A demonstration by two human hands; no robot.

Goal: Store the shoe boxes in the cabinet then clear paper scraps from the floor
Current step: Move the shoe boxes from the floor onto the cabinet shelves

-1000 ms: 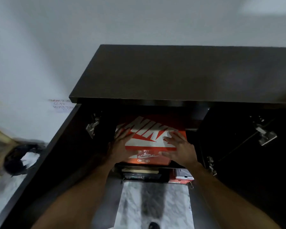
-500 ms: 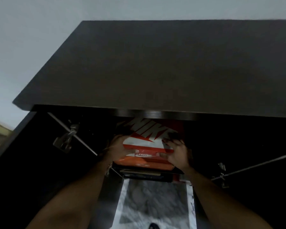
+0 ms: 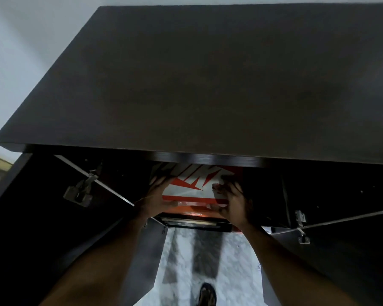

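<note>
An orange shoe box (image 3: 192, 186) with large white lettering on its lid sits partly inside the dark cabinet (image 3: 208, 85), its far end hidden under the cabinet top. My left hand (image 3: 155, 196) holds the box's near left corner, fingers over the lid and thumb across the front face. At the near right corner my right hand (image 3: 231, 202) grips it, fingers curled on the lid and thumb on the front. Below it lies a second box (image 3: 197, 224) with a dark front.
Both cabinet doors stand open, the left door (image 3: 42, 217) and the right door (image 3: 341, 250), with metal hinges (image 3: 80, 191) showing. Pale marbled floor (image 3: 230, 261) lies between them, and my foot (image 3: 206, 294) is at the bottom edge. A white wall is behind.
The box has gone deeper under the cabinet top, hiding more of its lettering. Both hands went with it and now curl round its near corners. The view came closer over the cabinet top.
</note>
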